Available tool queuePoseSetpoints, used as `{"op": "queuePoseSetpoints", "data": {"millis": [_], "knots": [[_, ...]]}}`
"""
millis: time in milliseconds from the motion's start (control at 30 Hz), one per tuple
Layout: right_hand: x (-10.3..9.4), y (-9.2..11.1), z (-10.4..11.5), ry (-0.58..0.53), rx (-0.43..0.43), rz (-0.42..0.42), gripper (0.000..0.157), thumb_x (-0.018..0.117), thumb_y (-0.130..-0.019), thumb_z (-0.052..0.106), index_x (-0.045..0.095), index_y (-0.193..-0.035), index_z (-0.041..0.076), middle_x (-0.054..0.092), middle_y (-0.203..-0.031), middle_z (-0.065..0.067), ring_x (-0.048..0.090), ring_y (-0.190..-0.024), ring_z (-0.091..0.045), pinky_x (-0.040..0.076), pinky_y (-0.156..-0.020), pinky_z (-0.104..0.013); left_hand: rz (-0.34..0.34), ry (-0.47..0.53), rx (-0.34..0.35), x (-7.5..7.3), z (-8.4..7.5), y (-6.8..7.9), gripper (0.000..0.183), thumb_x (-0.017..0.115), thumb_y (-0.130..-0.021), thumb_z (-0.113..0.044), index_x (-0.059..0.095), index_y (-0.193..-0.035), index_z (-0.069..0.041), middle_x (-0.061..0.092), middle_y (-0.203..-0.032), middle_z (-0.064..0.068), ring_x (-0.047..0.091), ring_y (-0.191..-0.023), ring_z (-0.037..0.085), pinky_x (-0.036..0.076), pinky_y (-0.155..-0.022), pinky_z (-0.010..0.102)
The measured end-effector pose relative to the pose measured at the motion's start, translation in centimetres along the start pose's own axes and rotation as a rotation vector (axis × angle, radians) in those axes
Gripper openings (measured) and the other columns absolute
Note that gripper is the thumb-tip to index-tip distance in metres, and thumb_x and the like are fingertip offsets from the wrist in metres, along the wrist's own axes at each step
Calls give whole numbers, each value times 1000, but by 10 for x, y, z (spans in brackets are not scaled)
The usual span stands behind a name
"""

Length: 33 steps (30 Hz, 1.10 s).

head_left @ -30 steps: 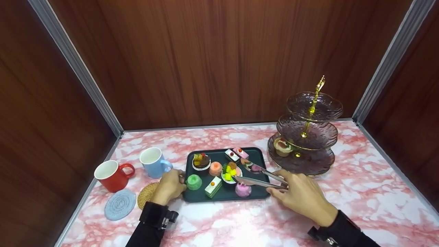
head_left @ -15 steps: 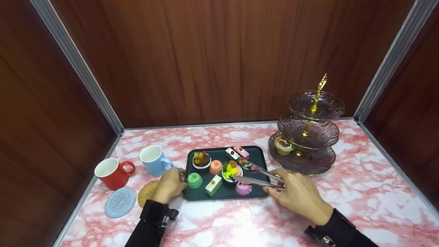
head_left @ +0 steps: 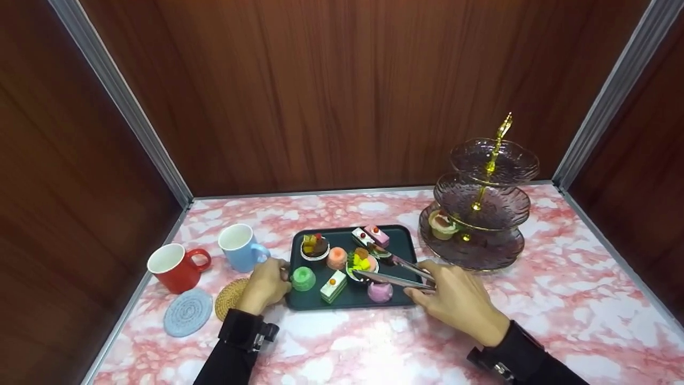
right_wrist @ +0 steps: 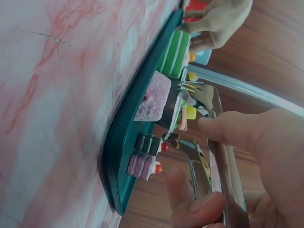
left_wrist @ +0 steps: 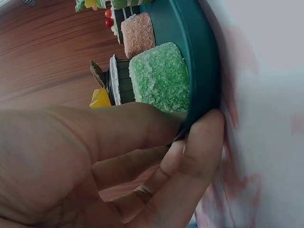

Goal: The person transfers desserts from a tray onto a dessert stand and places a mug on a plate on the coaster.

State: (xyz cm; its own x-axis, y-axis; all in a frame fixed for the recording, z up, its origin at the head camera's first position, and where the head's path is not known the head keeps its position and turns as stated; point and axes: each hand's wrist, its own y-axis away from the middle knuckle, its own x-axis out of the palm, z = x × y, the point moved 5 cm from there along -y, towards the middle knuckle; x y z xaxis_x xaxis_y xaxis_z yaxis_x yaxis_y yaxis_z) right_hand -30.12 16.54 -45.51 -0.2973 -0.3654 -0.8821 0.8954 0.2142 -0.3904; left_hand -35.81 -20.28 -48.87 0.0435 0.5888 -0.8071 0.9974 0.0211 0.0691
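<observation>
In the head view my left hand (head_left: 267, 283) pinches the left rim of a dark green tray (head_left: 399, 240); the left wrist view shows thumb and fingers on the rim (left_wrist: 197, 71), next to a green sugared sweet (left_wrist: 161, 76). My right hand (head_left: 459, 299) holds metal tongs (head_left: 395, 280) from the right. Their spread tips reach either side of a fruit-topped cupcake (head_left: 362, 263) standing on the tray. Close by are a purple sweet (right_wrist: 154, 99), a white-and-dark cake slice (head_left: 362, 237) and a pink slice (head_left: 377, 235).
A three-tier glass stand (head_left: 481, 208) rises at the right, a tart (head_left: 442, 224) on its bottom plate. Left of the tray are a blue mug (head_left: 240, 248), a red mug (head_left: 173, 267), a grey-blue coaster (head_left: 187, 313) and a tan coaster (head_left: 230, 299).
My right hand and the tongs have moved slightly left, bringing the tips further along the fruit-topped cupcake's sides. My left hand has stayed on the tray's rim.
</observation>
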Motion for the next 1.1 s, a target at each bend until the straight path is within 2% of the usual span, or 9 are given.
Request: {"op": "queuePoseSetpoints", "data": {"millis": [200,400,633,867,967,1100], "knots": [[2,-1,1,14,-31,-23,48,67,-69,60,63,-105,29,49,-62,18,44,-51,-6,29,-45,-27,-30,-30,38,-1,-1,-1,40,65,-68,0,65,-107,-8,58,-76,1,54,-67,13,44,-53,24],[2,0,3,24,-37,-37,49,67,-68,60,63,-105,28,54,-68,18,46,-55,-5,33,-48,-27,-11,-24,11,0,0,-1,40,67,-69,1,65,-107,-10,56,-74,1,55,-67,15,45,-54,25],[1,0,8,38,-36,-18,54,65,-70,62,62,-112,28,44,-59,15,41,-53,-5,27,-45,-27,-1,-3,-6,0,-1,1,37,66,-69,2,65,-104,-10,55,-73,1,56,-67,16,45,-53,26],[4,-4,13,51,-41,1,56,65,-71,61,61,-115,29,42,-58,14,38,-49,-4,26,-43,-27,-6,-18,14,1,-1,0,26,65,-69,3,64,-91,-11,53,-71,0,54,-67,16,43,-57,25],[5,-4,14,52,-46,1,55,65,-71,60,61,-116,28,43,-58,13,39,-48,-5,26,-42,-27,-9,-16,19,1,-1,0,28,66,-68,3,65,-93,-11,54,-71,0,54,-66,16,43,-59,26],[7,-5,15,42,-55,-9,54,67,-71,56,61,-115,26,56,-65,12,44,-53,-5,32,-45,-27,-20,-16,33,0,-2,0,39,65,-67,3,66,-104,-9,59,-75,4,53,-68,15,43,-61,25]]}}
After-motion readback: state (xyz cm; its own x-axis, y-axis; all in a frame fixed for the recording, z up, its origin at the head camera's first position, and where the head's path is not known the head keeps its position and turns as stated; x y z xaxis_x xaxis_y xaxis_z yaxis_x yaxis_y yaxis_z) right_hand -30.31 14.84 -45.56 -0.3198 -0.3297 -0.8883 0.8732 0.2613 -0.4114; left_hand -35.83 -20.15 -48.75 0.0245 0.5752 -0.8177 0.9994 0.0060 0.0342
